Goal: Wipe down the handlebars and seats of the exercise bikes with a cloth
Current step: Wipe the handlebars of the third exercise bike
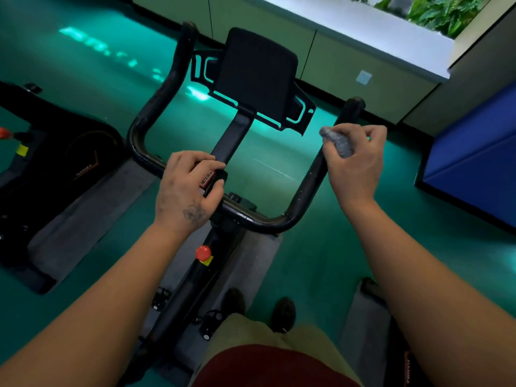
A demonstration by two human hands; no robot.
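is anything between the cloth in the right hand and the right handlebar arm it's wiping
Nothing visible. The right hand holds the bunched grey cloth directly against the right arm of the black U-shaped handlebar. The left hand grips the centre clamp, away from that arm.

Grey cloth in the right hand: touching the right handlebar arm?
Touching. In the head view the cloth, bunched in the right hand, overlaps the right arm of the handlebar with no gap visible.

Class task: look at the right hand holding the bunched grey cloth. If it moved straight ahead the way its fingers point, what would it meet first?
Most likely the right arm of the black handlebar, just beyond the right hand and grey cloth; depth is unclear.
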